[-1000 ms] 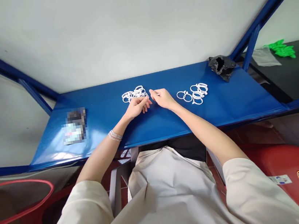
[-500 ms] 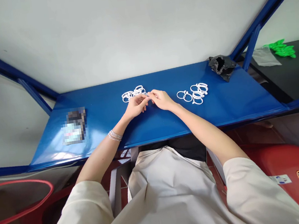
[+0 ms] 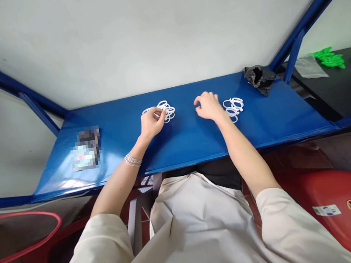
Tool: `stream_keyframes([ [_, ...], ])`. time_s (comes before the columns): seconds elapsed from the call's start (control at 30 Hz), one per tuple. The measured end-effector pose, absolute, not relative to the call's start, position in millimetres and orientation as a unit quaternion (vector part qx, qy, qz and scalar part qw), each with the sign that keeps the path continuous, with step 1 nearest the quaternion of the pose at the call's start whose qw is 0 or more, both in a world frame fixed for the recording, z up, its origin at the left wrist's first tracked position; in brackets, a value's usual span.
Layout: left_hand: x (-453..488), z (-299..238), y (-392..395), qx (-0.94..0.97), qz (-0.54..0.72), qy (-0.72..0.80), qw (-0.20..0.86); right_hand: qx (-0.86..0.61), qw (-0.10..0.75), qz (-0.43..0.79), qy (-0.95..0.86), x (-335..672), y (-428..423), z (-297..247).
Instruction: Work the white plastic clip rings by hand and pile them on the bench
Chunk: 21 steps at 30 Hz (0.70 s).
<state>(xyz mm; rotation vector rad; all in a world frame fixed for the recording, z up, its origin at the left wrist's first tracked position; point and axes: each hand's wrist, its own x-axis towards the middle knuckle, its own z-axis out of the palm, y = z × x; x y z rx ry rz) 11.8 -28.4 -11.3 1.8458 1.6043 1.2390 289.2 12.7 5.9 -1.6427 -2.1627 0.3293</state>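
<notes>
On the blue metal surface (image 3: 184,147), the left hand (image 3: 152,123) curls its fingers over a loose heap of white plastic rings (image 3: 168,113), any pinch unclear, while the open, empty right hand (image 3: 208,106) rests just beside a second heap of rings (image 3: 234,109).

The hands have parted: the left hand (image 3: 152,123) now lies on the left pile of white plastic rings (image 3: 169,112), and the right hand (image 3: 207,106) has moved just beside the right pile (image 3: 233,108), now smaller.
</notes>
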Motion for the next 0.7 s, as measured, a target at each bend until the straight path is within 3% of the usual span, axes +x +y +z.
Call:
stream_keyframes([
  [0.17,8,-12,-24,0.615,0.462,0.621,0.151,-0.666,0.14,0.122,-0.722,331,29,-8],
  [0.37,5,-17,-21,0.598,0.482,0.629,0.121,-0.638,0.153,0.114,-0.746,311,27,-11],
  [0.7,17,-9,-35,0.689,0.446,0.52,0.239,-0.466,0.348,0.246,-0.775,267,2,7],
])
